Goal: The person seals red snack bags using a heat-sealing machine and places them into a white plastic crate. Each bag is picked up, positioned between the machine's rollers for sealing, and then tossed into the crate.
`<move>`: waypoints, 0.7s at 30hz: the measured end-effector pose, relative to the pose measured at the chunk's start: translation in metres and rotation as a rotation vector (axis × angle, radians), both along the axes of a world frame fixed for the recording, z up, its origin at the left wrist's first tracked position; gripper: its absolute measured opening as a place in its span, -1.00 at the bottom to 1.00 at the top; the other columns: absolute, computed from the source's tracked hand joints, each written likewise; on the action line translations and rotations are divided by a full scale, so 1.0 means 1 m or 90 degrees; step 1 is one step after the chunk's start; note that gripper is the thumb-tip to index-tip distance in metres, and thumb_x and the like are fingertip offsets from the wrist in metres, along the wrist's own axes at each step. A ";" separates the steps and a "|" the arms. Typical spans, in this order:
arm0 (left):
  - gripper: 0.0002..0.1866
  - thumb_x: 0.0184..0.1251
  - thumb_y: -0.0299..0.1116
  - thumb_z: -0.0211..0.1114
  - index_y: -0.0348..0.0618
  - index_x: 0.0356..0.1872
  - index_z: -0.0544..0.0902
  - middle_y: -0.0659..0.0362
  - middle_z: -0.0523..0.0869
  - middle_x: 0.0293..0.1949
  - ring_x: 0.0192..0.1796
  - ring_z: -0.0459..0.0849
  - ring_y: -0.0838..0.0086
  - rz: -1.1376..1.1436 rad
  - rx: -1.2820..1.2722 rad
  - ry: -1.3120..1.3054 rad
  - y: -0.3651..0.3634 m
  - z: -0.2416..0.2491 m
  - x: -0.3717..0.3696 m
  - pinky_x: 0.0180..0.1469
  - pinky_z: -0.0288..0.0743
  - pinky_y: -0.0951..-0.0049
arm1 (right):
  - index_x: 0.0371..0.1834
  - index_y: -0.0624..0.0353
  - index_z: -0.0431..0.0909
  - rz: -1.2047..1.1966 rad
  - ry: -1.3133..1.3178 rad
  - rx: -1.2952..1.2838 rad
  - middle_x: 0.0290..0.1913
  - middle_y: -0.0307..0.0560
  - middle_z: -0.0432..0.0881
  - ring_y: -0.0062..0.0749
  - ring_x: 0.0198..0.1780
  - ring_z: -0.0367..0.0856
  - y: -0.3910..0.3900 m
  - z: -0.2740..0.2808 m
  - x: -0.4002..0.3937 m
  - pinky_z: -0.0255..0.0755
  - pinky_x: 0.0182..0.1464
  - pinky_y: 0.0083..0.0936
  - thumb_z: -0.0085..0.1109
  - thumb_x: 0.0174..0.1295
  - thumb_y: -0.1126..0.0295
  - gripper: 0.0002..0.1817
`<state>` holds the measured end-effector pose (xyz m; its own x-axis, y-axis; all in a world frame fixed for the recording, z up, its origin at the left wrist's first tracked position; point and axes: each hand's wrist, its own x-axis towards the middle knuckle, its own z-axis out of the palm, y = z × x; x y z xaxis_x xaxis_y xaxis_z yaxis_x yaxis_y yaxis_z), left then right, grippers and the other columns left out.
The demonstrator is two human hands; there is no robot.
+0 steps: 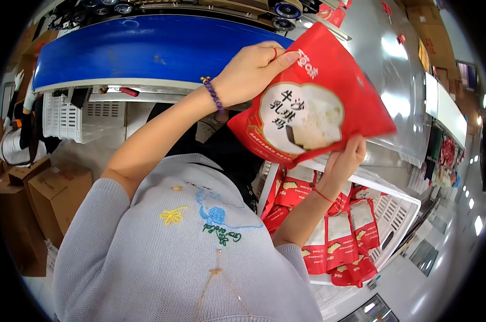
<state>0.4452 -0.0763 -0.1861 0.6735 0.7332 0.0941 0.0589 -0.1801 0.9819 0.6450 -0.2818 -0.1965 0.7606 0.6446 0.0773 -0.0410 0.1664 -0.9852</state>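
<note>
A large red pouch (307,102) with a white oval panel and dark lettering is held up, tilted, over the edge of the blue conveyor belt (146,51). My left hand (256,70), with a purple bracelet at its wrist, pinches the pouch's upper left edge, thumb on the printed side. My right hand (346,160) is closed on its lower right edge; some fingers are hidden. Below and around my right forearm, a white crate (401,214) holds several red and white packets (342,241).
Metal worktop (382,59) lies right of the belt. Rollers (287,11) line the belt's far side. At left are a white crate (63,115), cardboard boxes (63,193) and another person (25,139) in dark and white clothing. More boxes stand at upper right.
</note>
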 end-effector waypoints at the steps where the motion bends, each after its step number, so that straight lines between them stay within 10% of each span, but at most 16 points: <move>1: -0.60 0.50 -0.12 0.13 -0.32 -0.26 0.69 0.11 0.72 -0.25 -0.27 0.59 0.68 0.078 0.173 0.066 0.003 -0.003 0.004 -0.23 0.45 0.59 | -0.21 0.27 0.51 0.006 -0.010 -0.052 -0.16 -0.20 0.63 -0.57 -0.12 0.58 0.008 0.002 0.010 0.52 -0.01 -0.57 0.08 0.43 0.37 -0.83; 7: -0.66 0.30 -0.16 0.33 -0.30 -0.43 0.68 0.21 0.50 -0.69 -0.69 0.31 0.64 0.149 0.013 0.052 0.016 -0.013 0.043 -0.58 0.25 0.53 | -0.15 0.29 0.47 -0.106 -0.054 -0.083 -0.25 -0.07 0.69 -0.53 -0.25 0.65 0.061 0.023 0.021 0.55 -0.21 -0.64 0.22 0.30 0.53 -0.86; 9: -0.62 0.22 -0.17 0.31 -0.32 -0.60 0.66 0.02 0.67 -0.59 -0.61 0.60 0.39 0.164 -0.219 -0.037 0.022 -0.012 0.052 -0.46 0.40 0.39 | -0.09 0.27 0.41 -0.110 -0.094 -0.085 -0.25 0.04 0.69 -0.49 -0.26 0.67 0.066 0.026 0.035 0.55 -0.26 -0.64 0.26 0.24 0.59 -0.75; 17: -0.83 0.31 -0.33 0.29 -0.24 -0.39 0.65 0.42 0.34 -0.69 -0.72 0.12 0.77 0.157 -0.418 -0.106 0.041 0.001 0.026 -0.69 -0.12 0.59 | -0.33 0.08 0.31 -0.053 -0.087 -0.082 -0.41 -0.15 0.63 -0.63 -0.41 0.58 0.100 0.015 0.045 0.34 -0.48 -0.74 0.32 0.20 0.56 -0.71; 19: -0.80 0.30 -0.31 0.32 -0.27 -0.34 0.67 0.40 0.42 -0.67 -0.70 0.22 0.75 0.187 -0.382 -0.105 0.046 -0.007 0.022 -0.69 -0.02 0.61 | -0.36 0.03 0.31 -0.036 -0.066 -0.154 -0.45 -0.26 0.59 -0.71 -0.47 0.52 0.105 0.019 0.035 0.26 -0.56 -0.77 0.35 0.18 0.54 -0.68; 21: -0.68 0.24 -0.19 0.28 -0.32 -0.43 0.70 -0.03 0.72 -0.47 -0.46 0.68 0.21 0.255 -0.148 -0.006 0.054 -0.014 0.010 -0.34 0.52 0.29 | -0.38 0.01 0.30 -0.006 -0.072 -0.152 -0.47 -0.31 0.57 -0.76 -0.52 0.47 0.115 0.016 0.027 0.21 -0.62 -0.78 0.38 0.16 0.51 -0.66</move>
